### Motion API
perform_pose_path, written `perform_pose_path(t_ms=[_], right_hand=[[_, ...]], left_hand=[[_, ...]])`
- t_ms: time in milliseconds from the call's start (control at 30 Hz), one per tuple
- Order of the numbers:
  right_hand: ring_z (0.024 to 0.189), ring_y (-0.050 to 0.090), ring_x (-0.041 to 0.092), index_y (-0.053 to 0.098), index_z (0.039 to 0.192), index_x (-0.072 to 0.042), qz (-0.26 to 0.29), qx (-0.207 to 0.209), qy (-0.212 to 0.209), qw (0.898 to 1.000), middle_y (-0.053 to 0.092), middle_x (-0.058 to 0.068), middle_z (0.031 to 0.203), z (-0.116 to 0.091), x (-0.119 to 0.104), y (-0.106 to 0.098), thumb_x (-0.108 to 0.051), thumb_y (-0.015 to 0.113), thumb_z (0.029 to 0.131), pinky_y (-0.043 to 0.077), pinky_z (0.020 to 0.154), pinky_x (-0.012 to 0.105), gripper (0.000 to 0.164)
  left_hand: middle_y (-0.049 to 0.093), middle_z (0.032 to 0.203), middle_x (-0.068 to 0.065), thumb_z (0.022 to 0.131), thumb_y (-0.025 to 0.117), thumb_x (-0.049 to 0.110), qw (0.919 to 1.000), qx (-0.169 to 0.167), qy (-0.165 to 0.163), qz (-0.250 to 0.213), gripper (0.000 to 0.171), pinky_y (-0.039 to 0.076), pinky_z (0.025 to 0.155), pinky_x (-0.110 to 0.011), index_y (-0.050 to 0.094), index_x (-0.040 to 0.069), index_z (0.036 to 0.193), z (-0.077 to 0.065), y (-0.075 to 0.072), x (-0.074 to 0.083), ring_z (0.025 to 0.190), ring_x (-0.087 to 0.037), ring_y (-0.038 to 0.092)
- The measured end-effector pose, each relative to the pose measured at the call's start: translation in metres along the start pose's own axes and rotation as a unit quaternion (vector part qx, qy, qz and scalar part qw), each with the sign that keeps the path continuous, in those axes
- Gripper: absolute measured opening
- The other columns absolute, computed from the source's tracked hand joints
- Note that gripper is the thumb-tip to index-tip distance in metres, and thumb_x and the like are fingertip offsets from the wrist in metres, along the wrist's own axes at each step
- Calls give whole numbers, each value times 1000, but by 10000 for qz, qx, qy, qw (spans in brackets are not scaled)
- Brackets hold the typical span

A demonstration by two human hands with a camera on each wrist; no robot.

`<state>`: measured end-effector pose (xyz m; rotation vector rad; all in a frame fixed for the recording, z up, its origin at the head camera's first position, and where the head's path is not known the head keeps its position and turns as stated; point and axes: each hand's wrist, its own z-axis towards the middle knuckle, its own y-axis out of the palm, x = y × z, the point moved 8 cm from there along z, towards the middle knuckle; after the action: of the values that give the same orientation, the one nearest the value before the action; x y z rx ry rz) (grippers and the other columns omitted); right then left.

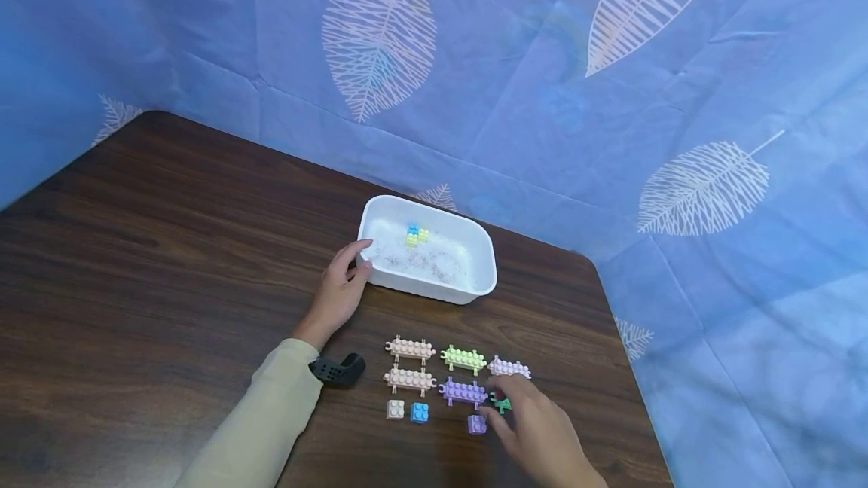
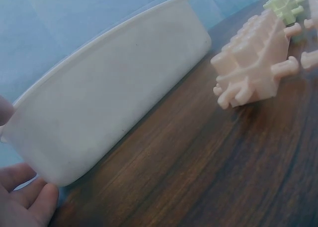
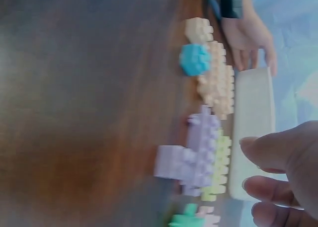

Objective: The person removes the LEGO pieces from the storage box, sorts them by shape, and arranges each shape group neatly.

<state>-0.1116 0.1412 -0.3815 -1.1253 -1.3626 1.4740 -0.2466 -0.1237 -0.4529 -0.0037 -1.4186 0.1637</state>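
Observation:
My left hand [image 1: 339,292] grips the left end of a white plastic bin [image 1: 434,289], fingers about its rim and end wall. Over the right side of the toy bricks hovers my right hand [image 1: 542,428], thumb and fingers apart with nothing between them in the right wrist view. Under and beside its fingertips are a green brick [image 1: 502,403], partly hidden, a small purple brick [image 1: 477,425] and a long purple brick with side pegs [image 1: 464,391]. A long pale pink brick [image 1: 508,367] lies just beyond the fingers.
Two long peach bricks [image 1: 410,379] and a long lime brick [image 1: 464,358] lie in front of the bin. Nearer are a small cream brick [image 1: 395,409] and a small blue brick [image 1: 420,413]. Yellow and blue bricks [image 1: 412,239] sit inside the bin. A blue curtain [image 1: 515,96] hangs behind the table.

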Motion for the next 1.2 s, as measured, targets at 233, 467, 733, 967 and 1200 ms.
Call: perform_pose_path(t_ms=[233, 467, 733, 967, 1200], right_hand=[[72, 59, 6, 66, 101, -16, 126, 298, -214, 9992, 60, -7, 87, 19, -5, -18, -21, 77, 78, 46, 54, 21, 26], [62, 49, 3, 67, 104, -13, 237, 367, -383, 9983, 64, -1, 93, 45, -5, -25, -18, 74, 81, 41, 50, 20, 25], [57, 43, 4, 65, 107, -12, 345, 420, -530, 9971, 63, 1, 96, 70, -6, -30, -19, 71, 84, 37, 47, 20, 25], [64, 48, 9, 65, 109, -8, 512, 306, -498, 9970, 63, 4, 99, 85, -7, -28, -19, 70, 85, 43, 56, 26, 28], [82, 60, 17, 65, 110, -7, 563, 289, -662, 9958, 63, 5, 98, 120, -6, -18, -19, 68, 87, 51, 66, 34, 26]], left_hand=[[37, 146, -8, 99, 46, 18, 10000, 17, -49, 8, 38, 39, 106, -42, 48, 15, 137, 0, 0, -2, 137, -23, 32], [37, 147, -9, 99, 46, 18, 10000, 22, 5, -44, 39, 39, 106, -42, 47, 14, 138, 0, -1, -1, 137, -23, 32], [36, 146, -11, 98, 46, 15, 9999, -15, 66, -113, 40, 39, 106, -45, 47, 11, 138, -1, 2, 0, 137, -25, 32], [37, 146, -11, 98, 47, 15, 9999, -15, 64, -120, 39, 39, 106, -46, 48, 11, 137, -2, 4, -1, 137, -26, 32], [37, 146, -12, 98, 47, 13, 9999, 59, 101, -92, 39, 38, 106, -46, 48, 10, 137, 0, 2, -2, 137, -27, 33]])
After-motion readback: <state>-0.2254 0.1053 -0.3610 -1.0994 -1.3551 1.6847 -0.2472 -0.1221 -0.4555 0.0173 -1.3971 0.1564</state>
